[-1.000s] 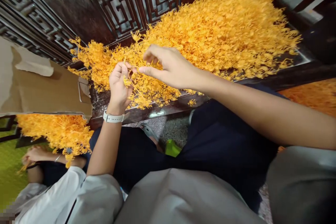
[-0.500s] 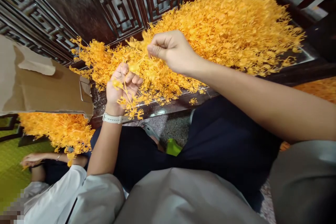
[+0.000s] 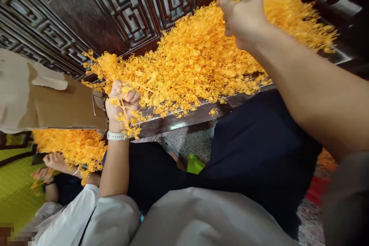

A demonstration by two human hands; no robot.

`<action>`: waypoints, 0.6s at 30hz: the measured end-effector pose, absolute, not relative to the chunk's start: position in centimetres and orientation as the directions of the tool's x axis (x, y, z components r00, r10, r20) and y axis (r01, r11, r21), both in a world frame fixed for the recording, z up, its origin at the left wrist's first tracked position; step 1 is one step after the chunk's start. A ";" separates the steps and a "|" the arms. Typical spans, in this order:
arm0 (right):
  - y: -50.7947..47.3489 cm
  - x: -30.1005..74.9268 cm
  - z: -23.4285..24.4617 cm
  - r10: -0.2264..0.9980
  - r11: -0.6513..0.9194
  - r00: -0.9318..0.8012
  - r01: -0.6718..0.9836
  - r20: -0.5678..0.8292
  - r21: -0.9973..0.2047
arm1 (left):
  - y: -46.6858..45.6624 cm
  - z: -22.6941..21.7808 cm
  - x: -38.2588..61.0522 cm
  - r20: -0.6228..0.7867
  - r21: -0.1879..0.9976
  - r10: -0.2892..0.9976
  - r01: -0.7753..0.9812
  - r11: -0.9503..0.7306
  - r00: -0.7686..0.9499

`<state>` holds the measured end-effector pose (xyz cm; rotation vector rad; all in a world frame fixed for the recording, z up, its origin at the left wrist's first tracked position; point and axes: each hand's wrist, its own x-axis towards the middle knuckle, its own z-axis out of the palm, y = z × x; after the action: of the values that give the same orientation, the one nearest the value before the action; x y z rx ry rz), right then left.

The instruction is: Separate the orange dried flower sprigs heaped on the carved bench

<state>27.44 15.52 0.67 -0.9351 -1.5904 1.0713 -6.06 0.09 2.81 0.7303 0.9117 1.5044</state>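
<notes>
My left hand point(image 3: 123, 100), with a pale watch strap point(image 3: 117, 135) at its wrist, has its fingers curled around a strand of orange plastic flower pieces point(image 3: 128, 123). Part of the strand dangles below the palm. My right hand point(image 3: 245, 13) is raised over the upper right part of a big heap of orange plastic flower pieces point(image 3: 196, 65). Its thumb and forefinger are pinched together; what lies between them blends with the heap behind and cannot be made out.
The heap lies on a dark wooden bench point(image 3: 161, 125) against a carved lattice back point(image 3: 129, 11). A torn cardboard box point(image 3: 66, 103) stands at left. Beyond it, a co-worker's hands point(image 3: 56, 161) are near more orange pieces point(image 3: 77, 148). A green object point(image 3: 195, 164) lies on the floor.
My right hand has moved up and right, away from my left hand. My left hand has shifted slightly left and down, keeping the strand. The co-worker's hands have moved apart.
</notes>
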 end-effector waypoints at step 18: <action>7.6 17.7 0.5 0.792 0.354 -0.551 0.061 0.265 -0.933 | 1.5 0.4 -5.1 -0.103 0.882 0.987 -0.471 0.033 -0.123</action>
<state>17.71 7.61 0.53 -0.7446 -1.8765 1.2497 -5.08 1.54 0.35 0.7221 0.9724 1.4520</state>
